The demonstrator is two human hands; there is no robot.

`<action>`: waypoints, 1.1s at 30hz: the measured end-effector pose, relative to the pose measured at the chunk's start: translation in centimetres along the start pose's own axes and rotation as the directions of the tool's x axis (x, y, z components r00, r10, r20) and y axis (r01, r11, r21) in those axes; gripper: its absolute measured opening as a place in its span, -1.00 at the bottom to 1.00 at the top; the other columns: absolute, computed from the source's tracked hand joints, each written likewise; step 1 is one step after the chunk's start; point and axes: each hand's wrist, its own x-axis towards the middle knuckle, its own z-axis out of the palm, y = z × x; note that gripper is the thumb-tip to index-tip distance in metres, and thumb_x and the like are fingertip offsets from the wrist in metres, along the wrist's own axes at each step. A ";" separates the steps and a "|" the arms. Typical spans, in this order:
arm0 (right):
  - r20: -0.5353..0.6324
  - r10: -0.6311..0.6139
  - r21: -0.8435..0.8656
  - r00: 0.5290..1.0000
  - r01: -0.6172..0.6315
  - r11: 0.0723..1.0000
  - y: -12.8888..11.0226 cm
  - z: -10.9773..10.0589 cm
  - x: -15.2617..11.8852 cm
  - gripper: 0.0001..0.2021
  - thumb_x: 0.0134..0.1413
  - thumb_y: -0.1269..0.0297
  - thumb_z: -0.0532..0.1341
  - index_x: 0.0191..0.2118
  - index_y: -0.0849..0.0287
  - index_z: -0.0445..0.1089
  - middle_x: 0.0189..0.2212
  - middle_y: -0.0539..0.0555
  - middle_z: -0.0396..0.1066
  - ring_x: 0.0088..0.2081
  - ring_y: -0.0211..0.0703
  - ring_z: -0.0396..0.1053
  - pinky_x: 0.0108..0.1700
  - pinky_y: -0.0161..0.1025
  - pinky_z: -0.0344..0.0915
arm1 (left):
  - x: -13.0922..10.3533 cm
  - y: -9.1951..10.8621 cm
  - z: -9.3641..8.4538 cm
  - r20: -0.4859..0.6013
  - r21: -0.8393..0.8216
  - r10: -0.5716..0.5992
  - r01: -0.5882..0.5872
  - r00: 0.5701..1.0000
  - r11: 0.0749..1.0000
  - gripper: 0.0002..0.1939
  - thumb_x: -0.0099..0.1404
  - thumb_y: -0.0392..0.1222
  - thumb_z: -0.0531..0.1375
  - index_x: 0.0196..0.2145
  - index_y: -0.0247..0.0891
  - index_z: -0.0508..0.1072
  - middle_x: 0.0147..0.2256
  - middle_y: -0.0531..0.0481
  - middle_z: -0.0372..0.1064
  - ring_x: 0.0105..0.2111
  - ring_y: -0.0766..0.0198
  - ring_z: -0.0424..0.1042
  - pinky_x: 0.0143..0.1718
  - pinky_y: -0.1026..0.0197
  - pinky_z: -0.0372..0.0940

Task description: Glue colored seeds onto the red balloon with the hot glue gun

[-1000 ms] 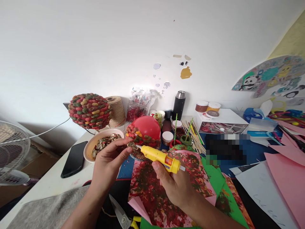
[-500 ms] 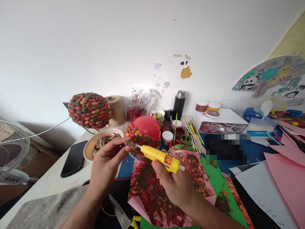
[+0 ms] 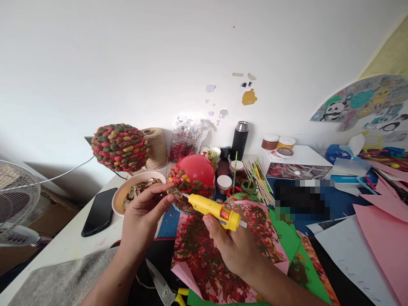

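At centre, my left fingers (image 3: 164, 208) pinch a small shell piece (image 3: 175, 193); my right hand (image 3: 234, 246) is wrapped round the yellow glue gun (image 3: 214, 209), its nozzle at the piece, below the red balloon (image 3: 195, 170).

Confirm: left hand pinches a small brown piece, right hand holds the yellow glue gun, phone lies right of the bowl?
Phone side is wrong: the head view shows the phone left of the bowl. The rest holds: left hand pinches the piece, right hand holds the glue gun.
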 end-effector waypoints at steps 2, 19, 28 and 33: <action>0.006 -0.001 0.005 1.000 0.001 1.000 0.0 0.0 0.0 -0.21 0.51 -0.43 -0.09 -0.56 0.05 0.36 -0.72 -0.02 0.31 -0.66 -0.17 0.35 -0.57 -0.25 0.20 | 0.0 -0.1 -0.1 0.002 0.007 0.005 -0.005 1.000 1.000 -0.68 0.19 -0.05 0.60 -0.10 -0.10 0.77 -0.07 -0.09 0.73 -0.15 0.12 0.67 -0.16 0.25 0.57; 0.024 0.009 0.043 1.000 -0.010 0.999 0.5 0.4 -0.2 -0.29 0.54 -0.33 0.01 -0.50 0.06 0.46 -0.72 -0.03 0.28 -0.66 -0.16 0.28 -0.55 -0.24 0.17 | 0.4 -0.4 0.0 -0.032 -0.016 0.013 -0.013 0.999 1.000 -0.66 0.14 -0.03 0.62 -0.14 -0.12 0.78 -0.13 -0.10 0.72 -0.25 0.18 0.63 -0.26 0.28 0.55; 0.022 -0.013 0.099 1.000 0.011 0.995 0.4 0.4 -0.2 -0.40 0.54 -0.20 0.11 -0.48 0.05 0.49 -0.72 -0.05 0.25 -0.66 -0.17 0.23 -0.56 -0.24 0.11 | 0.3 -0.5 -0.1 -0.031 -0.035 0.015 -0.016 0.999 0.999 -0.66 0.14 -0.07 0.62 -0.12 -0.11 0.78 -0.15 -0.08 0.71 -0.27 0.24 0.61 -0.28 0.34 0.52; 0.018 -0.030 0.083 0.999 0.028 0.996 0.4 0.5 -0.1 -0.39 0.55 -0.18 0.11 -0.50 0.05 0.47 -0.72 -0.06 0.22 -0.66 -0.18 0.22 -0.56 -0.24 0.10 | 0.3 -0.6 -0.2 -0.050 -0.020 0.016 -0.017 0.999 1.000 -0.66 0.14 -0.07 0.62 -0.12 -0.12 0.78 -0.12 -0.10 0.70 -0.28 0.23 0.58 -0.30 0.31 0.51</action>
